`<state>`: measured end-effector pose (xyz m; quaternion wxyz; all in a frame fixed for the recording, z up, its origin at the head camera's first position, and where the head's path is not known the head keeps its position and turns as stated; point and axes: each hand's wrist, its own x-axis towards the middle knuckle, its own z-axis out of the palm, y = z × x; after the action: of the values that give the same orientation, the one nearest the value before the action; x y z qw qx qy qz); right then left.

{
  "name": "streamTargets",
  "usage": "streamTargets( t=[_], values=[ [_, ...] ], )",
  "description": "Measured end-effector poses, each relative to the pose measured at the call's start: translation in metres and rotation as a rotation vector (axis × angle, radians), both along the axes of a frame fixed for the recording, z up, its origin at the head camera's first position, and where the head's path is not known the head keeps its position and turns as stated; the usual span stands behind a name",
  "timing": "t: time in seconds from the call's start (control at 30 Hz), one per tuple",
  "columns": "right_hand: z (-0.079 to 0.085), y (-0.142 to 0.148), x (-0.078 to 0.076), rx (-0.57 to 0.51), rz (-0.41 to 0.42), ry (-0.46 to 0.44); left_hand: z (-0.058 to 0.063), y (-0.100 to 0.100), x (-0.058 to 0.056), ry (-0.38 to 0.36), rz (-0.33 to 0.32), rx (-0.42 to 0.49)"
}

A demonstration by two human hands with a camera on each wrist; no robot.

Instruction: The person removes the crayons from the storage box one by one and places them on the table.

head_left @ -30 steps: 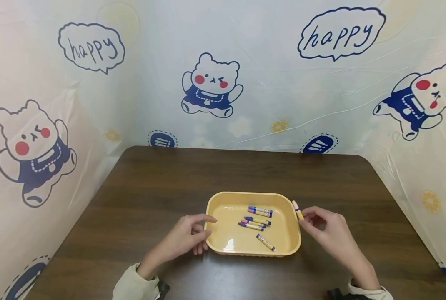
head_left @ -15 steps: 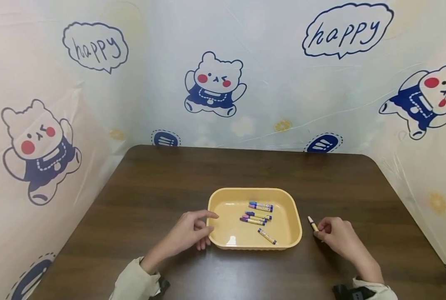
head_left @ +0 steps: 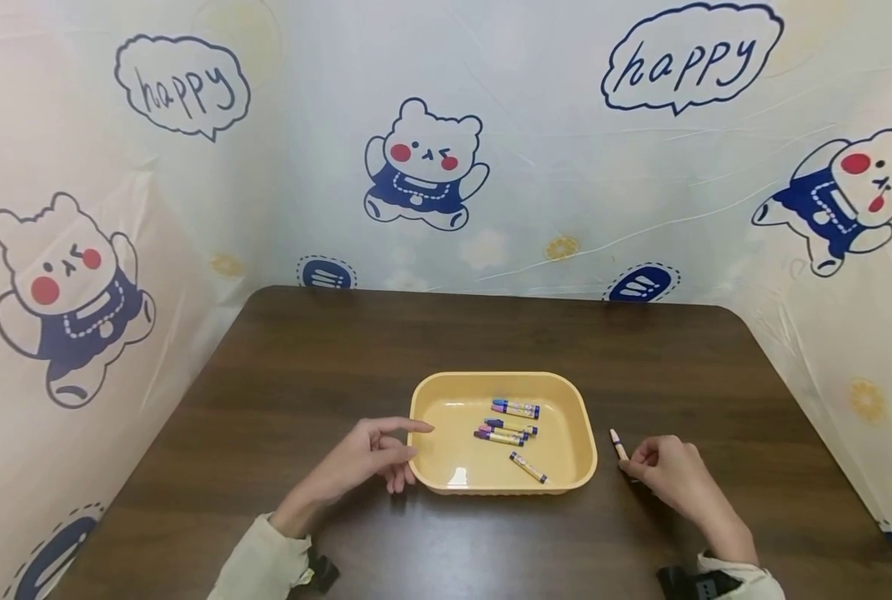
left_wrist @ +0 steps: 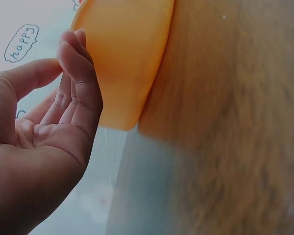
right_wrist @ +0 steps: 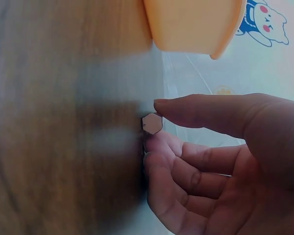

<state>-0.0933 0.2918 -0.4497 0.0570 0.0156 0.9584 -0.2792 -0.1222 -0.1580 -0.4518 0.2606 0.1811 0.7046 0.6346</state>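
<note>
My right hand pinches a crayon with a pale tip and a yellow wrapper, low over the table to the right of the tray. In the right wrist view, the crayon's six-sided end shows between thumb and fingers. My left hand holds the left rim of the yellow tray, its index finger reaching over the edge and its thumb at the outside. Inside the tray lie a blue and a pink crayon, a group of purple, pink and blue ones, and a single crayon near the front.
The tray stands on a dark brown wooden table with rounded far corners. A pale curtain printed with bears and the word "happy" surrounds the table at the back and both sides.
My right hand has carried the crayon from beside the tray's right rim outward and down toward the table. My left hand keeps its place at the tray's rim.
</note>
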Motion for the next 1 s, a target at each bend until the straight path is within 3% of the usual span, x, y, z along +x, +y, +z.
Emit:
streamTargets(
  t=[0.23, 0.6, 0.8, 1.0],
  values=[
    [0.000, -0.001, 0.000, -0.014, 0.003, 0.000, 0.000, 0.000, -0.002, 0.025, 0.006, 0.038],
    [0.005, -0.003, 0.002, 0.008, 0.015, 0.005, 0.001, 0.002, -0.001, 0.064, 0.032, 0.022],
    [0.016, -0.010, 0.004, 0.060, 0.027, 0.171, -0.001, 0.003, -0.001, 0.071, 0.039, 0.030],
    [0.040, -0.027, 0.007, 0.080, 0.075, 0.349, -0.003, 0.004, 0.000, 0.080, 0.039, 0.042]
  ],
)
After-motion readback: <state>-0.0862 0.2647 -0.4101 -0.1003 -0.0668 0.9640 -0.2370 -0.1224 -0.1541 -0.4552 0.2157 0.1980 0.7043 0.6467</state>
